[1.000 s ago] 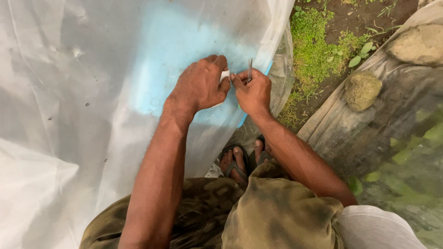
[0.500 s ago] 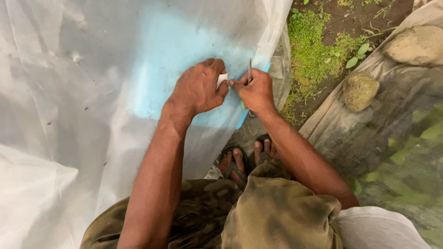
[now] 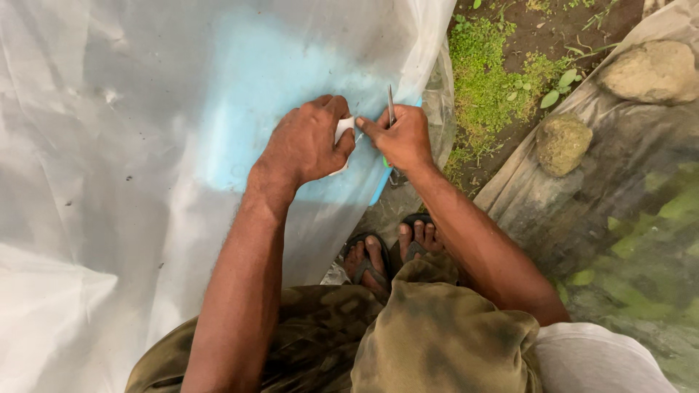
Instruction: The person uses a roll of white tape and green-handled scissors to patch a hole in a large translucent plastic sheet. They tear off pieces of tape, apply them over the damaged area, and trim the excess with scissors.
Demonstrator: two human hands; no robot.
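A large translucent white plastic sheet (image 3: pixel 131 145) covers the left of the view, with a light blue object (image 3: pixel 284 87) showing through it. My left hand (image 3: pixel 306 142) pinches a fold of the sheet, a white bit (image 3: pixel 344 128) showing between its fingers. My right hand (image 3: pixel 400 138) is closed around a small knife with a thin blade (image 3: pixel 391 107) pointing up and a green handle end below the palm. The two hands touch at the fingertips near the sheet's right edge.
My feet in dark sandals (image 3: pixel 389 251) stand below the hands, my camouflage-trousered knees (image 3: pixel 437 335) nearer the camera. To the right lie soil with green moss (image 3: pixel 484 80), two stones (image 3: pixel 562 142) (image 3: pixel 652 69) and a grey tarp (image 3: pixel 611 218).
Both hands stay together at the same spot on the sheet; the knife blade has shifted slightly and the left fingers have re-gripped the fold a little.
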